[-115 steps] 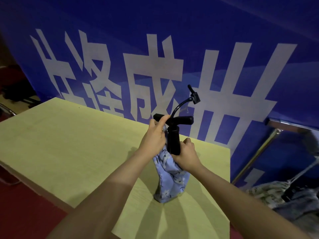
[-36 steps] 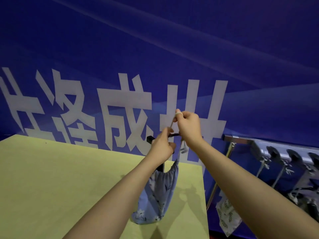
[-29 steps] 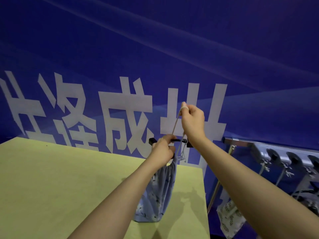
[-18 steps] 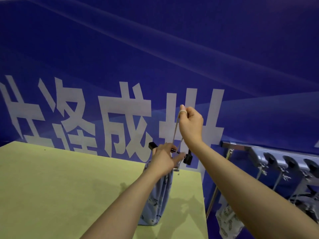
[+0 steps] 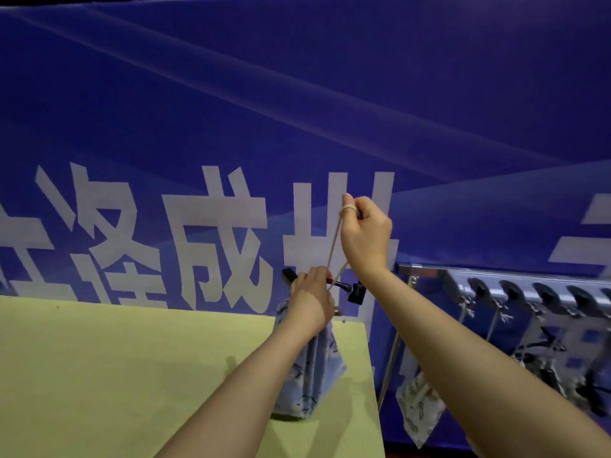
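Right grip risen; pinches drawstring.

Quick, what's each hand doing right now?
Left hand: closed, gripping the neck of the cloth bag.
Right hand: closed, holding the drawstring, looped round a finger.

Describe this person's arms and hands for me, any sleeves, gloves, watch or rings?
Both forearms are bare as far as the frame shows: no sleeves or cuffs. The left hand and right hand wear no gloves, and neither wrist carries a watch or bracelet. No rings show; the pale band round the right forefinger is the drawstring cord, not jewellery.
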### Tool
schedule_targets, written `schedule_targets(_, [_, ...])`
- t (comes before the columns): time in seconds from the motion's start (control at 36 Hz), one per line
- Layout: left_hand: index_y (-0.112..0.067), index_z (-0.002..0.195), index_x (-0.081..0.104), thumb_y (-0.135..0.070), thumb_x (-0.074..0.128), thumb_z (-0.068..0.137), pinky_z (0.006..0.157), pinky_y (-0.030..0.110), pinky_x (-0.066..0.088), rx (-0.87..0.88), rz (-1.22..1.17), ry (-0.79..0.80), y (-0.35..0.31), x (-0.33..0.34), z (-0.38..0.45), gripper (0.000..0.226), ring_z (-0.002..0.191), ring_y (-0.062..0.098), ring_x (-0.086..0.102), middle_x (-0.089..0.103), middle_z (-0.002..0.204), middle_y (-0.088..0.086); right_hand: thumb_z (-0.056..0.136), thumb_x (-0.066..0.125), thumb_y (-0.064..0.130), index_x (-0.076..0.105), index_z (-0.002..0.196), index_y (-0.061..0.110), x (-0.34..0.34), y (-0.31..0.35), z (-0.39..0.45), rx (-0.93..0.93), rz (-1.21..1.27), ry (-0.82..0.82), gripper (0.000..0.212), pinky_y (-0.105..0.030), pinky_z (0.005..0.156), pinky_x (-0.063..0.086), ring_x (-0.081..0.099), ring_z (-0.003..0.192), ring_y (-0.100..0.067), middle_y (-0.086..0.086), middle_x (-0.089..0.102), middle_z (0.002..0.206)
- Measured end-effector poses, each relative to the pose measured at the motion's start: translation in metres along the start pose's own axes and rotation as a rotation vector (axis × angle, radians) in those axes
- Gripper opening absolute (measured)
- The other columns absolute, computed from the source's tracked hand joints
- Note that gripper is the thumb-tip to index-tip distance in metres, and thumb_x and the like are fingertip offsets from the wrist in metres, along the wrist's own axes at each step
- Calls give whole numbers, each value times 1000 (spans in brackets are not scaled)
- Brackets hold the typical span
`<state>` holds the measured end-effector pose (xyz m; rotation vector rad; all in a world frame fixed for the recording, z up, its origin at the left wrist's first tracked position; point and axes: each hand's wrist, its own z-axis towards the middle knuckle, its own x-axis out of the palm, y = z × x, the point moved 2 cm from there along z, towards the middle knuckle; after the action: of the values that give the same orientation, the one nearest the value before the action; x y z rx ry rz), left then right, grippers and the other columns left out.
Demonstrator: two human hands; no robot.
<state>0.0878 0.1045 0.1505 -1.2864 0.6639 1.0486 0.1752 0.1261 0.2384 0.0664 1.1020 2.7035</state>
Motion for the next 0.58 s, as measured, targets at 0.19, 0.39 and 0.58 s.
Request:
schedule_targets(0.19, [-15, 122, 48, -22, 49, 93, 92, 35, 42, 100, -71, -19, -47, 10, 4, 30, 112, 28, 52, 54, 124, 7, 96, 53, 15, 31, 55, 29, -51, 1, 17, -74, -114, -78, 49, -21, 45, 23, 32, 42, -9, 9, 33, 46])
schedule_targets(0.39, [-15, 129, 40, -33, 49, 92, 91, 39, 44, 266, 2, 18, -128, 30, 17, 42, 115, 31, 53, 51, 129, 8, 94, 55, 18, 25, 53, 25, -130, -20, 44, -74, -236, -186, 51, -33, 49, 21, 28, 45, -14, 5, 27, 45])
schedule_targets(0.58, [-16, 129, 37, -40, 50, 89, 90, 42, 47, 382, 35, 186, -227, 112, 19, 48, 114, 32, 55, 50, 129, 8, 93, 56, 19, 24, 53, 23, -240, -76, 53, -33, -335, -204, 51, -35, 50, 23, 21, 46, -13, 6, 26, 45])
